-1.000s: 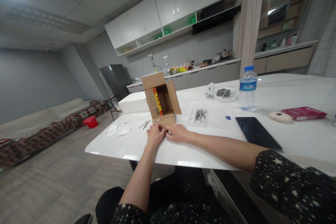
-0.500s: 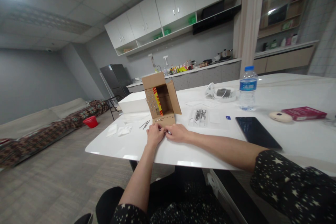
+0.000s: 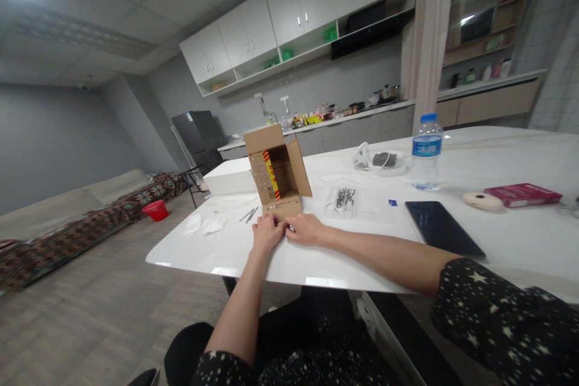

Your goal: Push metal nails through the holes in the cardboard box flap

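Note:
My left hand (image 3: pixel 268 231) and my right hand (image 3: pixel 306 229) meet at the front of an open cardboard box (image 3: pixel 300 170). Both have curled fingers pressed close together, and whatever small thing is between them is too hidden to name. The box's front flap (image 3: pixel 289 208) lies just beyond my fingertips, dotted with small marks or pieces. More small bits dot its left flap (image 3: pixel 259 176), beside a yellow and red strip. To the right of my hands sits a clear plastic case (image 3: pixel 342 202) with many small metal pieces. Thin dark sticks (image 3: pixel 249 215) lie left of the box.
White tissues (image 3: pixel 213 226) and a white box (image 3: pixel 230 177) are on the left of the white table (image 3: pixel 199 256). Rightward are a tablet (image 3: pixel 443 229), a water bottle (image 3: pixel 426 154), a maroon box (image 3: pixel 523 195), a beige oval object (image 3: pixel 482 201) and a white round device (image 3: pixel 388 161).
My fingers have shifted very slightly where they meet in front of the box. Everything else stays where it was.

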`<state>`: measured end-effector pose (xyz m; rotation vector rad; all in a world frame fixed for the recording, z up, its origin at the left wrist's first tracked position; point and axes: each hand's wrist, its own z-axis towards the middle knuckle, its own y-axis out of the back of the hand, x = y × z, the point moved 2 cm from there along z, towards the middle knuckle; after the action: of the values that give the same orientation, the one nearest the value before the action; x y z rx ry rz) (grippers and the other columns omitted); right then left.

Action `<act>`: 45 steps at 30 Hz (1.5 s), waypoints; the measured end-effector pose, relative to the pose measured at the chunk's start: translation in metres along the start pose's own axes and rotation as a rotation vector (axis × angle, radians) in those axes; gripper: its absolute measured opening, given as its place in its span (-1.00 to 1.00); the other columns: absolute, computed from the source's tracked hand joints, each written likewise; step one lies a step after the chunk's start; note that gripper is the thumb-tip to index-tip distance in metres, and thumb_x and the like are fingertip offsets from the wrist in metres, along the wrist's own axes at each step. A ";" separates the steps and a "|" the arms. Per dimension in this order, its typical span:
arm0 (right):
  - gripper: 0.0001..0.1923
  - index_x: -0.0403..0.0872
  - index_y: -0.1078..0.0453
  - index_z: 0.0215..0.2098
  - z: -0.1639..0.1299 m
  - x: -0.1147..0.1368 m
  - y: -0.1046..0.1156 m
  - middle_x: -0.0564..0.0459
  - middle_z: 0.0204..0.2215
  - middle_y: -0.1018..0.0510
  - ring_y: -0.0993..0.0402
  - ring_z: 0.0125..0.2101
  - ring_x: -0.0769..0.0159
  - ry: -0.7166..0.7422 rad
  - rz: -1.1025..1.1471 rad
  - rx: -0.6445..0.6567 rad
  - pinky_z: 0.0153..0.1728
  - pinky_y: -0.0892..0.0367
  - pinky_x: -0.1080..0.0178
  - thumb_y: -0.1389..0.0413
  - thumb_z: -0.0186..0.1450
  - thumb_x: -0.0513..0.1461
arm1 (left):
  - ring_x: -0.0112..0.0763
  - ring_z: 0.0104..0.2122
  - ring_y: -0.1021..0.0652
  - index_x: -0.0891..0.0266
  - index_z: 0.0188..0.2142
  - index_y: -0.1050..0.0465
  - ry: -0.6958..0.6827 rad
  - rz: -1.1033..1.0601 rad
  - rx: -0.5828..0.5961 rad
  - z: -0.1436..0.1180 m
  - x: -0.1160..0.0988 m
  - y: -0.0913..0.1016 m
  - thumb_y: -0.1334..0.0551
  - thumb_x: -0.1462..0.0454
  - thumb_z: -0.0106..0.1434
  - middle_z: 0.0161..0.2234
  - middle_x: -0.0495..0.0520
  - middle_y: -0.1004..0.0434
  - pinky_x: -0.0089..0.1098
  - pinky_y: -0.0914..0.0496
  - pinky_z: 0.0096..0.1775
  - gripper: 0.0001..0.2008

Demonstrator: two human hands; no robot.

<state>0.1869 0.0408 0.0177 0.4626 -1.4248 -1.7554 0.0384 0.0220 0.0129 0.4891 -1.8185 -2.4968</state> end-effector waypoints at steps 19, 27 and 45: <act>-0.69 0.03 -0.42 -0.06 0.001 0.000 0.000 0.00 -0.22 -0.62 -0.55 -0.23 0.12 -0.002 -0.009 -0.002 -0.35 -0.27 0.23 0.08 0.35 -0.12 | -0.22 -0.15 -0.51 0.17 -0.31 -0.39 0.000 -0.196 -0.160 0.002 0.009 -0.002 -0.14 0.25 0.19 -0.27 0.04 -0.58 -0.24 -0.27 -0.09 -0.91; -0.71 0.01 -0.43 -0.11 0.000 0.001 0.002 -0.01 -0.23 -0.62 -0.54 -0.22 0.15 -0.016 -0.031 0.008 -0.35 -0.25 0.26 0.07 0.35 -0.13 | -0.27 -0.23 -0.55 0.20 -0.24 -0.40 -0.028 -0.291 -0.293 0.007 0.020 -0.008 -0.09 0.24 0.28 -0.25 0.09 -0.59 -0.30 -0.32 -0.16 -0.85; -0.71 0.01 -0.44 -0.13 0.001 0.000 -0.002 -0.03 -0.25 -0.62 -0.54 -0.25 0.13 -0.001 -0.017 -0.011 -0.36 -0.25 0.25 0.07 0.34 -0.13 | -0.40 -0.47 -0.45 0.16 -0.44 -0.24 -0.017 -0.536 -0.357 0.004 0.017 0.001 -0.21 0.19 0.18 -0.50 -0.06 -0.43 -0.39 -0.34 -0.34 -0.83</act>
<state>0.1854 0.0421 0.0161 0.4692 -1.4151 -1.7761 0.0213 0.0227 0.0105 1.0467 -1.3198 -3.0738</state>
